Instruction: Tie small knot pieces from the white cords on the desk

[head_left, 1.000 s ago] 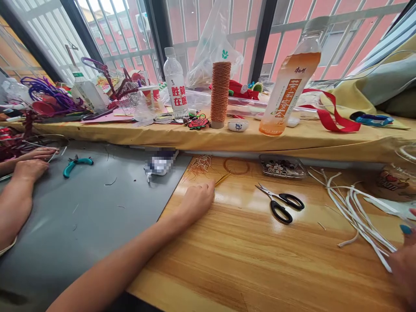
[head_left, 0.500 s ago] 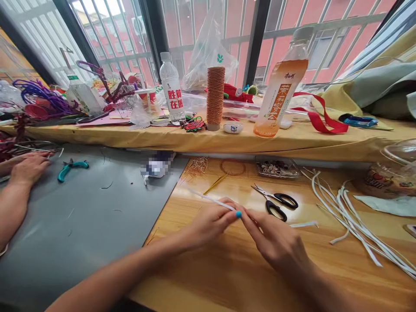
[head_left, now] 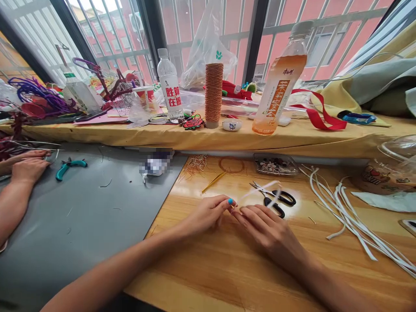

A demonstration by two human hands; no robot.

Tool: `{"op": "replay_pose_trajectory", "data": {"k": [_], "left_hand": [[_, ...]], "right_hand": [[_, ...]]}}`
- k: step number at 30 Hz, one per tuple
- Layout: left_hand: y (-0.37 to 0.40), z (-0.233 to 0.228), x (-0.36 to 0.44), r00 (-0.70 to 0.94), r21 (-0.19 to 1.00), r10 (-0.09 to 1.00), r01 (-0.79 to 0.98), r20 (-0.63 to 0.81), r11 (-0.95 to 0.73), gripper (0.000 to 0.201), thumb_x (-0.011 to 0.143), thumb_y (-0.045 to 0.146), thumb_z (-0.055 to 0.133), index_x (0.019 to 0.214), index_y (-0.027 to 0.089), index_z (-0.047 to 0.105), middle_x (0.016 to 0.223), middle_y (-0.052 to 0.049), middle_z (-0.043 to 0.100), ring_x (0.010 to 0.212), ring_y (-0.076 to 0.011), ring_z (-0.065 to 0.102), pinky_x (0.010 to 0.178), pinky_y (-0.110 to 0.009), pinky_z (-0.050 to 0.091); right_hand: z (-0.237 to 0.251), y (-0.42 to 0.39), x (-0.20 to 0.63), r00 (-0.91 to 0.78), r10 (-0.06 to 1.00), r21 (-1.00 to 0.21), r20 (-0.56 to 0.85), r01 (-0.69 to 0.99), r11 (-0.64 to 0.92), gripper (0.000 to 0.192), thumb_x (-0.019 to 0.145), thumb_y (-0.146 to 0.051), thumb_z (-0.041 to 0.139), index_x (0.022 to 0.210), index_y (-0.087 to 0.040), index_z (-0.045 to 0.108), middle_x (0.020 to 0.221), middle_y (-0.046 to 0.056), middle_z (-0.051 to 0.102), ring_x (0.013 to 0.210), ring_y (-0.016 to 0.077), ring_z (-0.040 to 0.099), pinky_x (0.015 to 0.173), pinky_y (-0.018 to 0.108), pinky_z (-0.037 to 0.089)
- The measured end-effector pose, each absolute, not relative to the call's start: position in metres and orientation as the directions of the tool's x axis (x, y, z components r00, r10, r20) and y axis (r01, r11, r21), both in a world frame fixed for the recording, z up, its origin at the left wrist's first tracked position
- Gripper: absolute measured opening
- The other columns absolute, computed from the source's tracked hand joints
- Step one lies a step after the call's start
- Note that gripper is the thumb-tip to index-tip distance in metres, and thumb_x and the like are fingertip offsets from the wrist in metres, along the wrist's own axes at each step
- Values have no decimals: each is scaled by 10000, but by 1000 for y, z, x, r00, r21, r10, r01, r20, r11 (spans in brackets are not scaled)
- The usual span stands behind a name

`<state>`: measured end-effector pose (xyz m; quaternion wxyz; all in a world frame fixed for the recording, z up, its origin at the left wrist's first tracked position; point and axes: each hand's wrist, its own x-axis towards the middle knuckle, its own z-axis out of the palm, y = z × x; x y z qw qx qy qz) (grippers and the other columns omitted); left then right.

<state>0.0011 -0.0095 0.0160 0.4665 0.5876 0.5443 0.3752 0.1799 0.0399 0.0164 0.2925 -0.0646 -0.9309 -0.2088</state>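
Above the wooden table, a white cord (head_left: 277, 190) loops up behind my right hand, blurred by motion. My left hand (head_left: 212, 211) is closed with thumb and forefinger pinching at the cord's near part; the thumbnail is blue. My right hand (head_left: 264, 223) meets it fingertip to fingertip, its fingers curled and closed on the cord. The exact grip point is hidden between the fingers. Just beyond the right hand lie black-handled scissors (head_left: 276, 203), partly behind the loop. Yellow tweezers (head_left: 213, 182) rest farther back, left of the scissors.
Several white cords (head_left: 344, 208) spread over the right side. A clear box of small pieces (head_left: 276, 164) stands at the back beside a copper wire coil (head_left: 231, 165). On the ledge are a copper thread spool (head_left: 213, 95) and bottles. At left, another person's hands (head_left: 30, 167) work near teal pliers (head_left: 69, 167).
The cord pointed left past my left hand before; now it arches up behind my right hand. Both hands have shifted slightly, and the view has moved a little.
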Motion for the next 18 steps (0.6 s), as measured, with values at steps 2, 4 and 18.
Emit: {"op": "replay_pose_trajectory", "data": {"k": [2, 4, 18], "left_hand": [[-9, 14, 2, 66, 962, 994, 267, -84, 63, 348, 831, 418, 329, 831, 133, 528, 432, 68, 395, 369, -51, 364, 375, -153, 279], [-8, 13, 1, 0, 966, 995, 239, -105, 102, 330, 827, 415, 336, 784, 136, 506, 430, 62, 413, 362, -56, 381, 369, -155, 290], [-20, 15, 3, 350, 253, 915, 884, 200, -393, 355, 816, 418, 404, 1104, 224, 478, 978, -69, 490, 712, -127, 517, 626, -257, 429]], "right_hand": [[16, 38, 181, -797, 0, 339, 604, 257, 905, 331, 828, -71, 349, 1076, -143, 556, 941, 73, 622, 915, 172, 534, 823, 332, 431], [16, 34, 183, -754, 46, 283, 655, 302, 910, 341, 814, -73, 381, 1113, -154, 525, 984, 80, 605, 976, 186, 499, 863, 355, 400], [16, 15, 180, -826, -55, 162, 562, 44, 986, 184, 830, -149, 407, 732, -152, 562, 547, -9, 530, 491, 103, 467, 460, 243, 339]]}}
